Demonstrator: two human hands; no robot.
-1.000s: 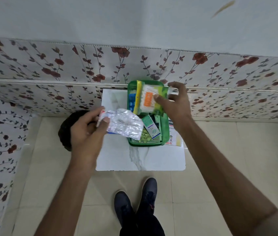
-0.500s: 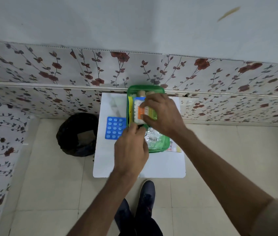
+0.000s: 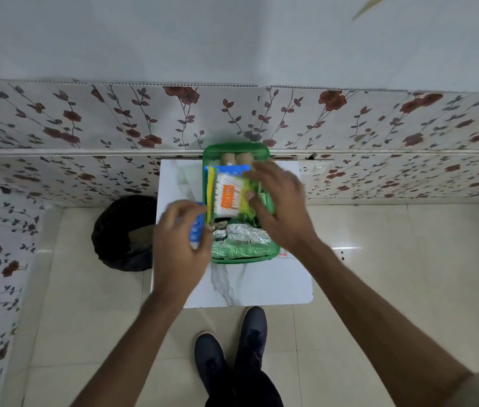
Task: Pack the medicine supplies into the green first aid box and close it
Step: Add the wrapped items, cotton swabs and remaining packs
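The green first aid box [image 3: 234,150] stands open on a small white marble-look table [image 3: 261,284] against the wall. Inside lie two brown rolls [image 3: 237,159] at the far end, a cotton swab packet [image 3: 228,196] with an orange label, and silver blister strips [image 3: 244,237] at the near end. My right hand [image 3: 279,205] rests on the right side of the swab packet, fingers spread. My left hand [image 3: 178,239] grips a blue blister pack [image 3: 197,227] just left of the box.
A black waste bin [image 3: 123,235] sits on the tiled floor left of the table. A printed leaflet [image 3: 284,254] pokes out under the box's right side. Floral wall panels rise behind. My dark shoes [image 3: 232,348] stand below the table's near edge.
My left hand dropped the silver strips into the box, then moved left and picked up the blue blister pack. My right hand pressed the swab packet down into the box.
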